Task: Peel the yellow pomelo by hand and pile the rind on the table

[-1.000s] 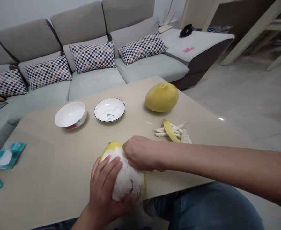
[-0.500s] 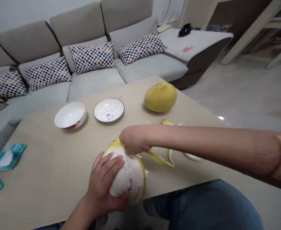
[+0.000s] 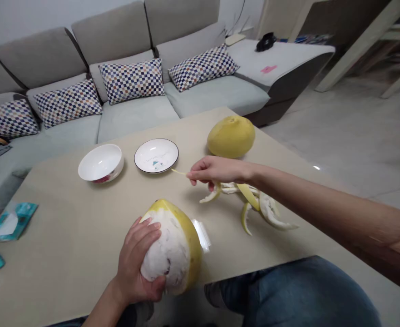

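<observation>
My right hand (image 3: pixel 216 171) has just come away from the partly peeled fruit (image 3: pixel 172 247) and now pinches a thin yellow strip (image 3: pixel 178 172) in its fingers, the strip's far end close by the rim of the plate (image 3: pixel 154 160). The loose peel (image 3: pixel 252 195) lies under and beside that wrist; whether I also grip its nearest curl, I cannot tell. My left hand (image 3: pixel 135 261) keeps its fingers spread over bare white pith, steadying the fruit at the near edge of the desk (image 3: pixel 73 222). Yellow rind still covers its right side, so I judge the peeling only partway done
</observation>
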The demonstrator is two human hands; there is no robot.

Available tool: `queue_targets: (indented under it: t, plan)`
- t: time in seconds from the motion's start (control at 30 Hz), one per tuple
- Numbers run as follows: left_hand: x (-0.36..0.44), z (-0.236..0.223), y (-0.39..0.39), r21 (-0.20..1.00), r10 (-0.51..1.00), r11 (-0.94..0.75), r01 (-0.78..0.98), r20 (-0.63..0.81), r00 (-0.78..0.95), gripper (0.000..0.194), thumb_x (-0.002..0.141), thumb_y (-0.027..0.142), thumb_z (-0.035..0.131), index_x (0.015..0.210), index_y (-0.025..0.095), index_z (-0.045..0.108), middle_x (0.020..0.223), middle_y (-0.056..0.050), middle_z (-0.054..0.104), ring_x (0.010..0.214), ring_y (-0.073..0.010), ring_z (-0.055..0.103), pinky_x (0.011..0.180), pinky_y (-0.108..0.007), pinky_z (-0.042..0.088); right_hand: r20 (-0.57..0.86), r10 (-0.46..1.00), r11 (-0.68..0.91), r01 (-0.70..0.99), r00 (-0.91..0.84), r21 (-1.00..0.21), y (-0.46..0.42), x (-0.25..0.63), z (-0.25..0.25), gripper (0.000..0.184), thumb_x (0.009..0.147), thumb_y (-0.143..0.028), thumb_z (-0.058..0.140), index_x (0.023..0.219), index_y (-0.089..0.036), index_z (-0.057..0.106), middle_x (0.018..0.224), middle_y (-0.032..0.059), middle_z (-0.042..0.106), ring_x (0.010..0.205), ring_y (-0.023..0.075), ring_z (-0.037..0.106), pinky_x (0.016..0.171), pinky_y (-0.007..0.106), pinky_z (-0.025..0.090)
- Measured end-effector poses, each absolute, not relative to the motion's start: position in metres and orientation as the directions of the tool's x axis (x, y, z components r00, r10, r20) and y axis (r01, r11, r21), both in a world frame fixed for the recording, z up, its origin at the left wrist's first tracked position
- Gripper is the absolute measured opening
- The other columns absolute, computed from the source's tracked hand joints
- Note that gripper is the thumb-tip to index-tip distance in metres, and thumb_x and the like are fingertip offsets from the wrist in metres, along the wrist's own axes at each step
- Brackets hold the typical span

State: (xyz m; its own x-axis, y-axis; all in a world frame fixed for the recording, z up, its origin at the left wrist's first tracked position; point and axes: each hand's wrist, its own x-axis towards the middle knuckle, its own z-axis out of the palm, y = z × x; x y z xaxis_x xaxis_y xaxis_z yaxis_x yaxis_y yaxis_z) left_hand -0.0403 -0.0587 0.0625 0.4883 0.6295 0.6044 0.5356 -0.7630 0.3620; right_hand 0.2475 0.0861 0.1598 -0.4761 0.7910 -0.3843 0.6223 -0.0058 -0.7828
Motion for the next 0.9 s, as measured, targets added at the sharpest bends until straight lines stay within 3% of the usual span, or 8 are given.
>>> queue_targets:
  t: [0.13,0.3,0.4,0.53,0.6,0.7,0.8,0.9]
  plan:
    - [-0.05,0.055,-0.055,0.408,0.654,-0.739,0.537,0.628,0.422,0.062,0.09,0.058,0.045,0.135,0.017,0.046,0.128,-0.017,0.057,0.124,-0.034,0.053,0.106,-0.058,0.042,-0.396,0.876,0.03,0.85,-0.276,-0.526,0.086,0.281,0.141,0.033,0.09,-0.042,0.05,0.077,-0.017,0.067,0.071,0.0021,0.063,0.056,0.0147,0.061,0.056,0.025,0.042]
    - [-0.059,0.05,-0.047,0.522,0.76,-0.629,0.577,0.57,0.312,0.061,0.091,0.063,0.039,0.135,0.021,0.047,0.133,-0.014,0.054,0.123,-0.0318,0.052,0.103,-0.052,0.045,-0.229,0.941,0.193,0.951,-0.249,-0.241,0.077,0.304,0.11,0.029,0.092,-0.034,0.045,0.079,-0.019,0.067,0.079,0.0056,0.07,0.072,0.0194,0.064,0.06,0.026,0.039]
    - [-0.061,0.051,-0.042,0.62,0.834,-0.533,0.576,0.5,0.233,0.058,0.092,0.061,0.038,0.135,0.023,0.048,0.135,-0.012,0.053,0.125,-0.0312,0.049,0.105,-0.051,0.042,-0.167,0.966,0.167,0.97,-0.198,-0.179,0.071,0.309,0.099,0.027,0.092,-0.03,0.045,0.086,-0.017,0.068,0.086,0.01,0.071,0.08,0.0235,0.064,0.064,0.029,0.041]
    - [-0.061,0.057,-0.036,0.724,0.906,-0.414,0.552,0.384,0.177,0.056,0.093,0.059,0.038,0.135,0.023,0.048,0.137,-0.011,0.051,0.128,-0.0305,0.047,0.11,-0.051,0.038,0.0,0.993,0.115,0.988,-0.116,-0.104,0.055,0.311,0.09,0.036,0.09,-0.024,0.045,0.119,-0.01,0.061,0.114,0.0212,0.064,0.104,0.0336,0.059,0.077,0.039,0.047]
    - [-0.061,0.062,-0.033,0.752,0.931,-0.363,0.551,0.322,0.173,0.056,0.094,0.057,0.038,0.136,0.023,0.047,0.139,-0.011,0.049,0.129,-0.0299,0.047,0.111,-0.051,0.036,0.117,0.982,0.163,0.979,-0.149,-0.121,0.044,0.306,0.087,0.046,0.088,-0.022,0.047,0.131,-0.007,0.053,0.126,0.0232,0.059,0.114,0.0364,0.055,0.087,0.045,0.048]
    - [-0.059,0.073,-0.029,0.743,0.95,-0.312,0.592,0.244,0.195,0.051,0.096,0.051,0.039,0.138,0.023,0.045,0.142,-0.011,0.048,0.132,-0.0277,0.045,0.113,-0.05,0.034,0.204,0.944,0.307,0.913,-0.258,-0.267,0.021,0.286,0.088,0.048,0.089,-0.023,0.048,0.135,-0.008,0.052,0.132,0.0222,0.057,0.122,0.0357,0.052,0.101,0.05,0.045]
    - [-0.056,0.09,-0.029,0.682,0.959,-0.284,0.674,0.192,0.209,0.046,0.098,0.045,0.04,0.139,0.026,0.045,0.143,-0.009,0.048,0.135,-0.0248,0.043,0.115,-0.047,0.033,0.19,0.919,0.393,0.784,-0.344,-0.481,-0.004,0.254,0.095,0.052,0.092,-0.031,0.048,0.141,-0.013,0.048,0.141,0.0176,0.052,0.131,0.0313,0.047,0.111,0.049,0.039]
    - [-0.05,0.109,-0.035,0.591,0.955,-0.294,0.752,0.206,0.212,0.04,0.099,0.042,0.041,0.136,0.03,0.05,0.145,-0.006,0.047,0.138,-0.0231,0.04,0.117,-0.045,0.033,0.109,0.894,0.382,0.611,-0.435,-0.693,-0.023,0.223,0.1,0.068,0.09,-0.042,0.055,0.149,-0.017,0.036,0.154,0.0124,0.037,0.143,0.0262,0.034,0.118,0.044,0.03]
